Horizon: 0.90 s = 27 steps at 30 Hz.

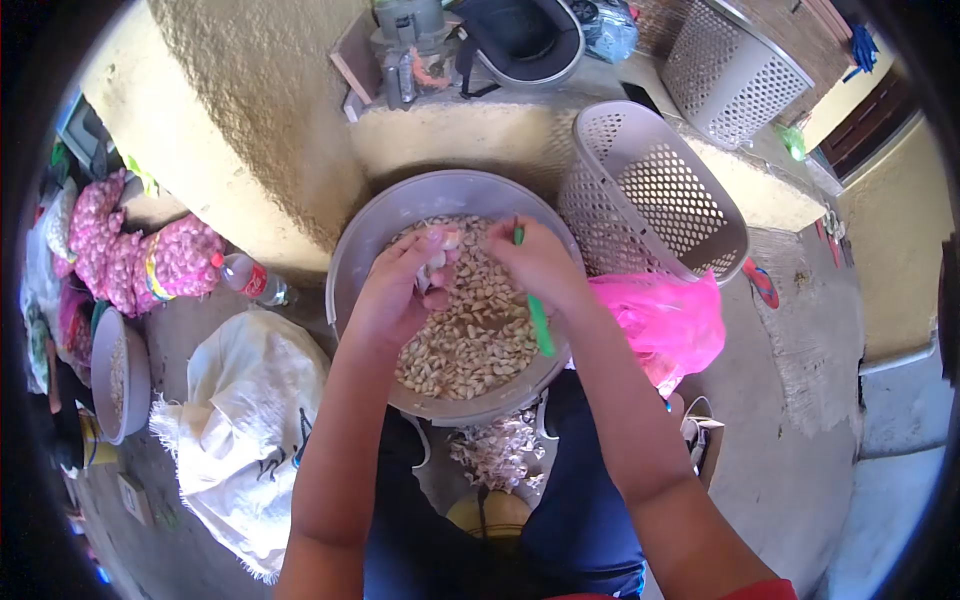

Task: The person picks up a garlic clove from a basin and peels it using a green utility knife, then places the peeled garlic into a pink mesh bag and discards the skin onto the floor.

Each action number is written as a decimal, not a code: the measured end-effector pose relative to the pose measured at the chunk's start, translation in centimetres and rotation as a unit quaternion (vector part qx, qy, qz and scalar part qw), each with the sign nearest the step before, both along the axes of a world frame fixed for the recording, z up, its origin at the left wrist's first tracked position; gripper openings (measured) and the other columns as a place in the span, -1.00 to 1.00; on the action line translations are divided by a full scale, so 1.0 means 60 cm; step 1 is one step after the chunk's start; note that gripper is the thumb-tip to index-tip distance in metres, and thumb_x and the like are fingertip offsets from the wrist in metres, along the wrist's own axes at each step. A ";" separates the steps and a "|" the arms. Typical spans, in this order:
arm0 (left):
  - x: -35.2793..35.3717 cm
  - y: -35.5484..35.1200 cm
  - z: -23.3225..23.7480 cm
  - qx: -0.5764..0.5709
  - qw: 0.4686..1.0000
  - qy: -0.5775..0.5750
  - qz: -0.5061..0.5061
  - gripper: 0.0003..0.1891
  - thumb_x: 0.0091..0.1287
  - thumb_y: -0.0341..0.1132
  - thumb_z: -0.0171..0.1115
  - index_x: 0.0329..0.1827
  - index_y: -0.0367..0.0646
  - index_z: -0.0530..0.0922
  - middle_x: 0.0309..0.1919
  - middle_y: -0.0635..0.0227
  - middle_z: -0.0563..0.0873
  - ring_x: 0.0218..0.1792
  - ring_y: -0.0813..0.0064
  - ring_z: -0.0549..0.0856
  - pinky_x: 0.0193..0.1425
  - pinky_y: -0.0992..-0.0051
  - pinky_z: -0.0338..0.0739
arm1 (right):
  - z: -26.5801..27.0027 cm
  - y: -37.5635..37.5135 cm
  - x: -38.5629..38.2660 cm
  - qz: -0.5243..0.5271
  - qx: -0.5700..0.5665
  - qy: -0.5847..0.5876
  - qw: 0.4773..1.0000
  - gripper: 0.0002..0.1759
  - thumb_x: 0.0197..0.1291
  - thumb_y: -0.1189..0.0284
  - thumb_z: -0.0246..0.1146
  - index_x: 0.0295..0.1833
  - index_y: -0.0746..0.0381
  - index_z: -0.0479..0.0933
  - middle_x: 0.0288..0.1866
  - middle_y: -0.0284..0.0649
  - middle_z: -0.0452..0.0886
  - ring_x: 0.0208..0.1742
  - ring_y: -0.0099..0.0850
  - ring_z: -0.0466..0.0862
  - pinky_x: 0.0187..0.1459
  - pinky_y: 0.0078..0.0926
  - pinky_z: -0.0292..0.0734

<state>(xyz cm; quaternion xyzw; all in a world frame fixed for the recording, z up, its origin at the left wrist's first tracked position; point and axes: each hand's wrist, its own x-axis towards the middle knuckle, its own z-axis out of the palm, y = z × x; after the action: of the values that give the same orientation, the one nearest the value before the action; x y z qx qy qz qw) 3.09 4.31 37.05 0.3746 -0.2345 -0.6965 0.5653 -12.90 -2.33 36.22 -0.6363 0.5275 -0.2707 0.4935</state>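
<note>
A wide grey basin (362, 215) sits in front of me, holding many peeled garlic cloves (475, 345) that look wet. Above its left half my left hand (408, 272) is closed around a few whitish garlic cloves (437, 262). My right hand (535, 258), over the right half, grips a small knife (541, 326) whose green handle points down toward me; its blade is mostly hidden by the fingers. Both hands are close together but apart. Papery garlic skins (497, 452) lie below the basin, between my legs.
A perforated grey basket (655, 190) and a pink plastic bag (665, 320) stand right of the basin. On the left are a white sack (245, 400), a plastic bottle (255, 280), net bags of garlic (185, 257) and another basin (135, 400). A ledge (450, 135) runs behind.
</note>
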 end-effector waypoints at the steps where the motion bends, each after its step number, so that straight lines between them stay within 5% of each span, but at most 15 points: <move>1: 0.006 -0.007 -0.002 -0.008 1.000 -0.012 0.007 -0.83 0.26 -0.24 0.09 -0.20 -0.12 0.45 -0.45 0.48 0.49 -0.56 0.74 0.38 -0.66 0.77 0.18 | -0.026 -0.007 0.004 0.018 -0.007 0.054 0.998 -0.78 0.04 0.41 0.17 -0.18 0.25 0.49 -0.45 -0.28 0.53 -0.54 -0.60 0.48 -0.56 -0.62 0.36; 3: 0.019 -0.018 -0.007 -0.017 0.999 -0.025 0.022 -0.84 0.25 -0.24 0.10 -0.23 -0.12 0.44 -0.46 0.48 0.48 -0.56 0.75 0.36 -0.66 0.77 0.18 | -0.057 -0.014 0.003 0.054 -0.025 0.164 0.985 -0.79 0.06 0.41 0.14 -0.18 0.25 0.49 -0.45 -0.27 0.53 -0.52 -0.57 0.49 -0.50 -0.59 0.39; 6: 0.026 -0.021 -0.021 -0.013 1.000 0.003 0.022 -0.84 0.23 -0.23 0.12 -0.26 -0.09 0.44 -0.45 0.49 0.48 -0.57 0.76 0.36 -0.66 0.78 0.17 | -0.053 0.005 -0.017 0.140 -0.111 0.094 0.979 -0.82 0.08 0.41 0.12 -0.22 0.26 0.48 -0.45 -0.25 0.52 -0.47 -0.52 0.51 -0.42 -0.55 0.42; 9: 0.029 -0.015 -0.019 -0.008 0.999 0.039 -0.001 -0.85 0.21 -0.23 0.15 -0.29 -0.07 0.43 -0.41 0.47 0.52 -0.56 0.77 0.36 -0.66 0.79 0.17 | -0.019 0.009 -0.026 0.167 -0.058 0.091 0.980 -0.80 0.12 0.39 0.08 -0.22 0.30 0.47 -0.46 -0.23 0.53 -0.49 -0.51 0.54 -0.43 -0.53 0.43; 12: 0.012 -0.011 -0.010 -0.011 1.000 0.020 -0.010 -0.85 0.20 -0.23 0.17 -0.31 -0.06 0.43 -0.36 0.44 0.56 -0.56 0.78 0.36 -0.65 0.79 0.18 | -0.015 0.008 -0.029 0.143 0.119 0.064 0.980 -0.76 0.15 0.35 0.06 -0.20 0.31 0.47 -0.50 -0.22 0.52 -0.52 -0.49 0.54 -0.45 -0.51 0.43; 15: 0.007 -0.021 -0.022 -0.018 0.999 0.011 -0.033 -0.84 0.19 -0.22 0.17 -0.29 -0.07 0.44 -0.35 0.42 0.57 -0.55 0.78 0.37 -0.64 0.79 0.19 | 0.009 0.021 -0.023 0.067 0.184 0.102 0.975 -0.67 0.21 0.27 0.03 -0.31 0.38 0.43 -0.57 -0.13 0.50 -0.40 -0.32 0.61 -0.30 -0.36 0.47; 18: -0.005 -0.034 -0.027 -0.033 0.998 0.002 -0.044 -0.82 0.19 -0.22 0.17 -0.26 -0.09 0.44 -0.37 0.42 0.57 -0.55 0.78 0.37 -0.63 0.79 0.20 | -0.015 0.011 -0.029 0.083 0.001 0.207 0.975 -0.65 0.23 0.24 0.00 -0.34 0.36 0.41 -0.58 -0.17 0.49 -0.48 -0.42 0.57 -0.45 -0.45 0.46; 21: -0.012 -0.045 -0.032 -0.037 0.998 0.000 -0.047 -0.81 0.19 -0.22 0.17 -0.26 -0.11 0.45 -0.38 0.43 0.56 -0.56 0.77 0.38 -0.63 0.78 0.21 | -0.008 0.000 -0.046 0.117 0.099 0.022 0.988 -0.69 0.20 0.20 0.07 -0.29 0.27 0.40 -0.54 -0.33 0.45 -0.58 -0.56 0.46 -0.51 -0.63 0.39; 27: -0.012 -0.046 -0.033 0.004 0.998 0.035 -0.045 -0.80 0.19 -0.20 0.18 -0.27 -0.11 0.46 -0.42 0.46 0.53 -0.55 0.77 0.40 -0.65 0.78 0.22 | 0.007 0.010 -0.045 0.148 0.121 -0.192 0.963 -0.68 0.14 0.21 0.17 -0.20 0.25 0.39 -0.55 -0.38 0.42 -0.59 -0.62 0.39 -0.54 -0.65 0.35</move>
<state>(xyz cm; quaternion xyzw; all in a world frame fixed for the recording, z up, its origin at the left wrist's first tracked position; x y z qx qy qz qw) 2.38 1.56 35.05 0.3410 -0.2284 -0.7351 0.5396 -15.63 -1.74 36.63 -0.5788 0.3515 -0.2455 0.6936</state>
